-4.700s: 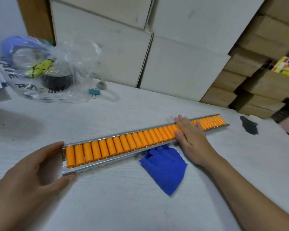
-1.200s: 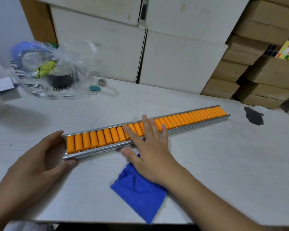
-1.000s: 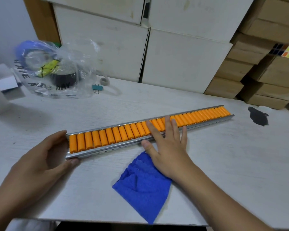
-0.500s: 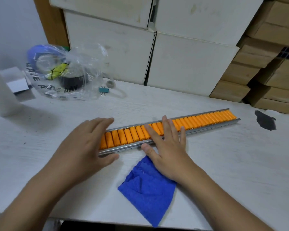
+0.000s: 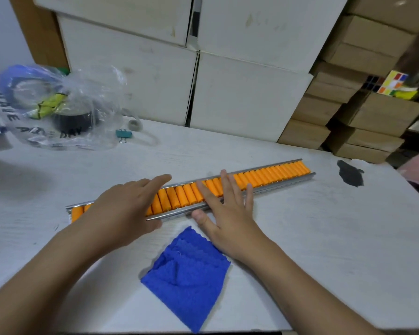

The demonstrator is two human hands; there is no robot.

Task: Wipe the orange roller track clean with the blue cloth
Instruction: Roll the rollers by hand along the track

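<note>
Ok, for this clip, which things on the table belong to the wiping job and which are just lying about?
Part of the job:
- orange roller track
- blue cloth
- left hand and right hand, both lying flat on the track

Lying about:
- clear plastic bag holding tape rolls
- teal binder clip
- dark stain on the table
- puzzle cube on the boxes

Left stretch of the orange roller track (image 5: 264,177) hidden under the left hand (image 5: 124,209); a few rollers covered by the right hand's (image 5: 228,213) fingers. Upper corner of the blue cloth (image 5: 186,274) tucked beneath the right palm. Both forearms cut off by the bottom edge. Plastic bag (image 5: 58,107) contents blurred, lettering only partly legible. Puzzle cube (image 5: 392,83) smeared, partly hidden.
</note>
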